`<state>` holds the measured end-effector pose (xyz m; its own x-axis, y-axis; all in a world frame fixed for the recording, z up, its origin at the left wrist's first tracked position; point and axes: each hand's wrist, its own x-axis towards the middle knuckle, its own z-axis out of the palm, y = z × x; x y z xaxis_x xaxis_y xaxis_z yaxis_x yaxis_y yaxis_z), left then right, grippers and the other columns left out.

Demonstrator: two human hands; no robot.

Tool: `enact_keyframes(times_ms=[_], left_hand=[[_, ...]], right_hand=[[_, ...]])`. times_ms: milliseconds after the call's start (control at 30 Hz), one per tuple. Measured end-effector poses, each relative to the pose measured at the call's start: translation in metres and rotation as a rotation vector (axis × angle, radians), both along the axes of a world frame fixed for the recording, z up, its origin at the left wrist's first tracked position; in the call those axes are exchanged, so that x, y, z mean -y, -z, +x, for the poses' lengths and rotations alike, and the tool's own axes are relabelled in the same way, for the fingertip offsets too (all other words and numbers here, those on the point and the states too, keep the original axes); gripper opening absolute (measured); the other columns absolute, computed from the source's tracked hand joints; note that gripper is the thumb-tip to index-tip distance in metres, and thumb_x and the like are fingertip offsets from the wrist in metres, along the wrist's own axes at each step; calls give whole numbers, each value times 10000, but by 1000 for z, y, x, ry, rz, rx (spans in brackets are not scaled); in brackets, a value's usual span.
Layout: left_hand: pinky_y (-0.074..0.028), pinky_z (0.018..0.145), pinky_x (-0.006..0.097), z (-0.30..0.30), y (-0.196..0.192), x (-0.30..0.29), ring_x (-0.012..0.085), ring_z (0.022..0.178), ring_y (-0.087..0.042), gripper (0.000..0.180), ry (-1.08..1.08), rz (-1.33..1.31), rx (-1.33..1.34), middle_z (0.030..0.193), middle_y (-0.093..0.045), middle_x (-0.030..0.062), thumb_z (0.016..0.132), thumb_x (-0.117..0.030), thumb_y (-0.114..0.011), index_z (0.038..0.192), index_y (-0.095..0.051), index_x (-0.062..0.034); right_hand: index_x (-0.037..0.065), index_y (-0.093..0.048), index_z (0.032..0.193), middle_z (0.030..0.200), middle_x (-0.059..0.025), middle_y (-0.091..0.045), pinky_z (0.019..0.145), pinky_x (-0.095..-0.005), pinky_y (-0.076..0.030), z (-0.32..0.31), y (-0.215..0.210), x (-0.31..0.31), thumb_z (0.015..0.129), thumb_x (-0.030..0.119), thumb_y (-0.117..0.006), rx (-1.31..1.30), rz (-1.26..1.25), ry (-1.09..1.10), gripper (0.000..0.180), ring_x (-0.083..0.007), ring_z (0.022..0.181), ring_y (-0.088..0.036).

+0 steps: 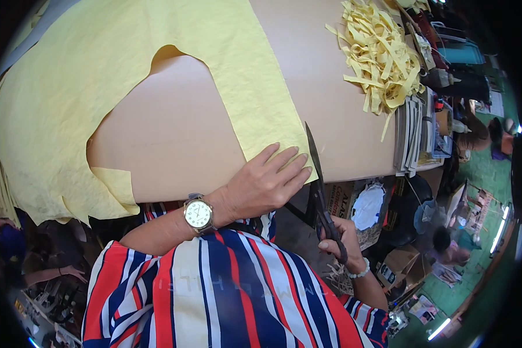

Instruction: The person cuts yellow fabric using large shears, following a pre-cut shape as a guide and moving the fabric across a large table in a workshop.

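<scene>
Two hands were seen at the lower middle of the frame. The left hand point(267, 181), wristwatch point(198, 214) on, was laid flat with fingers stretched out, pressing the edge of the yellow fabric sheet point(104, 75) onto the tan table point(174, 145). The right hand point(339, 240) was clenched around the handles of the black scissors point(318, 185), blade pointed up along the fabric edge. Cut yellow strips point(380, 52) were piled at upper right.

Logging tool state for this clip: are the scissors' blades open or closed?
Cannot tell. The scissors in the right hand show one dark blade line at the yellow fabric edge; the left hand presses the fabric.
</scene>
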<state>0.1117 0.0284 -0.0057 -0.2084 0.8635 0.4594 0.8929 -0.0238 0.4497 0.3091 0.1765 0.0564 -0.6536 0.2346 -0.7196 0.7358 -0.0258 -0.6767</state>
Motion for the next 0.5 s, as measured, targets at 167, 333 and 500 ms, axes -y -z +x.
enact_keyframes(times_ms=[167, 333, 500], left_hand=[[-446, 879, 411, 0, 0, 1, 258, 1033, -558, 336, -3, -11, -4, 1101, -585, 109, 716, -130, -589, 1040, -607, -41], [-447, 879, 408, -1, 0, 1, 257, 1029, -561, 335, 3, -10, -5, 1097, -588, 108, 715, -132, -591, 1038, -609, -44], [-448, 878, 403, 1, 0, 2, 257, 1027, -563, 332, 4, -11, -2, 1091, -591, 108, 716, -133, -591, 1037, -610, -48]], right_hand=[[58, -518, 669, 589, 54, -463, 477, -187, -303, 0, -1, 2, 659, 212, -789, 43, -57, 66, 312, -31, 540, -410], [51, -513, 666, 566, 51, -458, 459, -190, -310, 3, -1, 3, 684, 207, -783, 41, -27, 44, 313, -32, 519, -422], [47, -502, 655, 549, 48, -453, 426, -194, -311, 4, -3, 4, 712, 189, -775, 36, -42, 57, 313, -28, 484, -420]])
